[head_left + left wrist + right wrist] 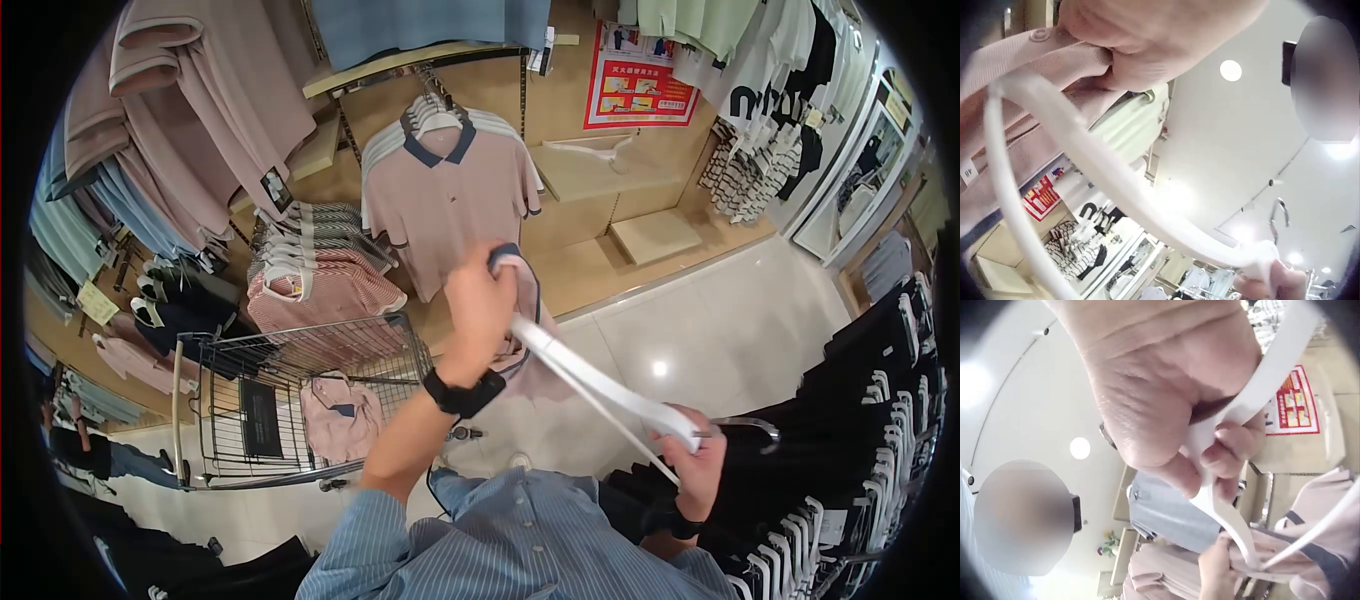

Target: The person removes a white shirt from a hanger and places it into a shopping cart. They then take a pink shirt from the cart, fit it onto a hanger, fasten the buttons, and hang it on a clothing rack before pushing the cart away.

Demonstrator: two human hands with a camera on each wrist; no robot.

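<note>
My left hand (478,305) grips a pink polo shirt (545,370) with navy trim, bunched near its collar. In the left wrist view the shirt (1054,69) shows a button and a small size label beside the fingers. A white plastic hanger (600,385) slants between my hands, its far end at the shirt. My right hand (695,455) holds the hanger at its middle, under the metal hook (750,428). Fingers curl round the hanger (1222,515) in the right wrist view, where my left hand (1213,569) appears beyond, at the shirt.
A wire shopping cart (300,345) stands at left with a folded pink shirt (342,415) inside. Pink polos (450,190) hang on the wall rack ahead. Racks of black garments (850,370) crowd the right side. Another person (105,450) is at far left.
</note>
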